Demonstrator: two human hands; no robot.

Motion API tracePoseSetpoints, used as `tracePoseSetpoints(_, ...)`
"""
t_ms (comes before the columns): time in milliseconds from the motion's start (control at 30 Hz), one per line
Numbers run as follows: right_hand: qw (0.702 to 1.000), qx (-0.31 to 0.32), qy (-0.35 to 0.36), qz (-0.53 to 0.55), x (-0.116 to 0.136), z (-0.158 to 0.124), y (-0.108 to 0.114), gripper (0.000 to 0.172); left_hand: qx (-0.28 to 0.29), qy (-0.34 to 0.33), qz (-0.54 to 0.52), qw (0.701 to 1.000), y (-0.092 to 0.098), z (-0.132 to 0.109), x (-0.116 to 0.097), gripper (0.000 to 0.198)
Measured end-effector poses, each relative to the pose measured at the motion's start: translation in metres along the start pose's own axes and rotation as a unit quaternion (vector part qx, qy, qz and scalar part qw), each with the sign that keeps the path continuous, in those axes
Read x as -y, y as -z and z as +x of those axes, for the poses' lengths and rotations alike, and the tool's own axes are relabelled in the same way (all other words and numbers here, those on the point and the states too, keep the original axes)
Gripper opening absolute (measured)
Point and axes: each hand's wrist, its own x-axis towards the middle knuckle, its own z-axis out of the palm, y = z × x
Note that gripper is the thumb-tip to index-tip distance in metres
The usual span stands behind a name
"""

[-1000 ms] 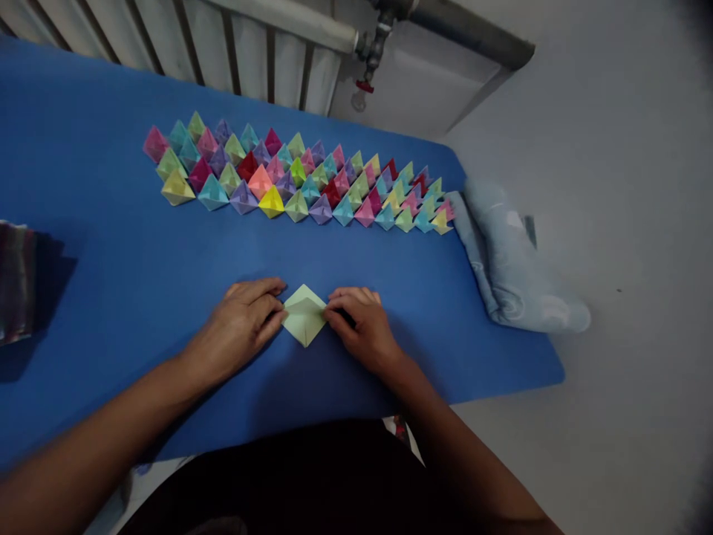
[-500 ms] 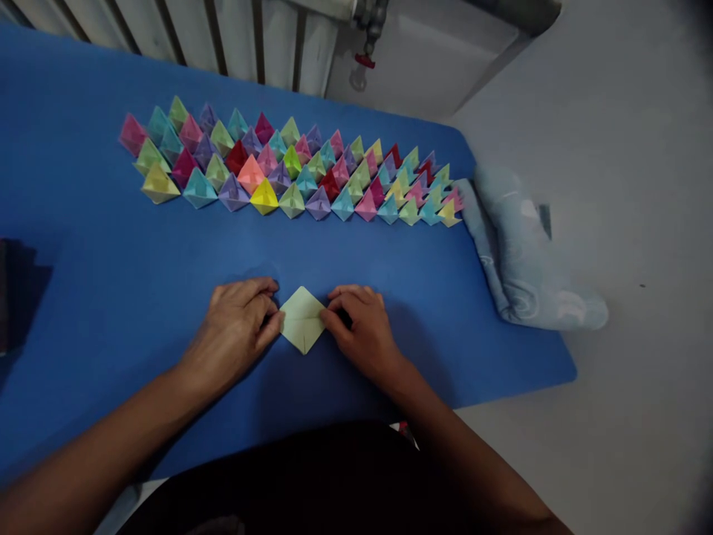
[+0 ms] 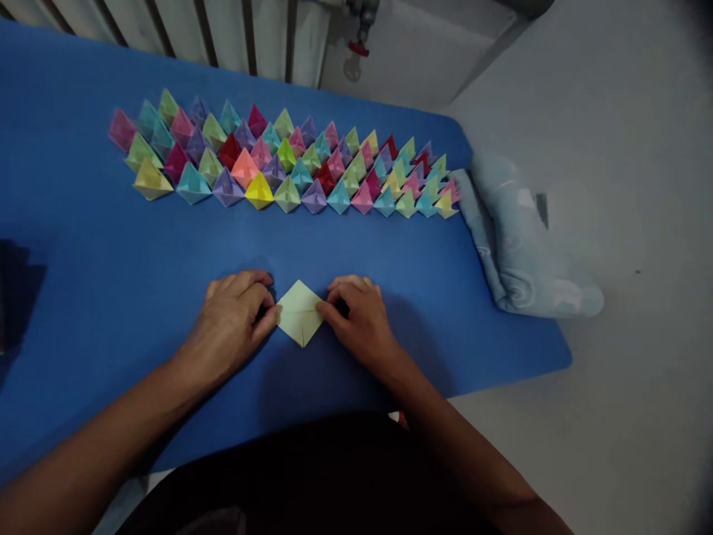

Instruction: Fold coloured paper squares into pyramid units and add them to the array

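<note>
Folded paper (image 3: pixel 299 316): pale green, matt, flat diamond; line across middle, short dark line rising from bottom corner. Place: just left of frame centre, below mid-height, on smooth blue table (image 3: pixel 167 253). Left hand (image 3: pixel 231 316): thumb and finger pinched on left corner. Right hand (image 3: pixel 359 316): pinched on right corner; hands apart, paper between. Paper boats (image 3: pixel 287 195): multicoloured, peaked, close rows, upper frame. Cloth (image 3: pixel 515 245): grey-blue, soft-looking, bundled, pale swirls, right. Radiator (image 3: pixel 228 33): ribbed, upper left.
</note>
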Motion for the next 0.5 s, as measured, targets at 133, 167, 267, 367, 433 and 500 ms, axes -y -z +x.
tracePoseSetpoints(133, 1.0, 0.006, -0.006, -0.007, 0.0, 0.0, -0.001, 0.017, 0.003, -0.097, 0.058, 0.994, 0.0, -0.002, -0.004, 0.032)
tracePoseSetpoints(167, 1.0, 0.005, -0.005, -0.008, 0.0, 0.0, -0.001, 0.017, 0.009, -0.128, 0.068, 0.989, 0.0, -0.002, -0.005, 0.036)
tracePoseSetpoints(267, 1.0, -0.005, -0.002, -0.015, 0.0, -0.001, -0.002, 0.017, 0.022, -0.175, 0.088, 0.98, -0.002, -0.004, -0.01, 0.043)
tracePoseSetpoints(367, 1.0, -0.016, -0.008, -0.021, -0.001, -0.003, -0.002, 0.014, 0.017, -0.176, 0.103, 0.979, 0.0, -0.01, -0.011, 0.045)
tracePoseSetpoints(433, 1.0, -0.017, -0.008, -0.016, -0.004, -0.004, -0.001, 0.012, 0.011, -0.173, 0.108, 0.979, 0.003, -0.016, -0.009, 0.047)
tracePoseSetpoints(500, 1.0, -0.014, -0.003, -0.009, -0.007, -0.004, 0.001, 0.01, 0.005, -0.168, 0.115, 0.979, 0.007, -0.023, -0.006, 0.047)
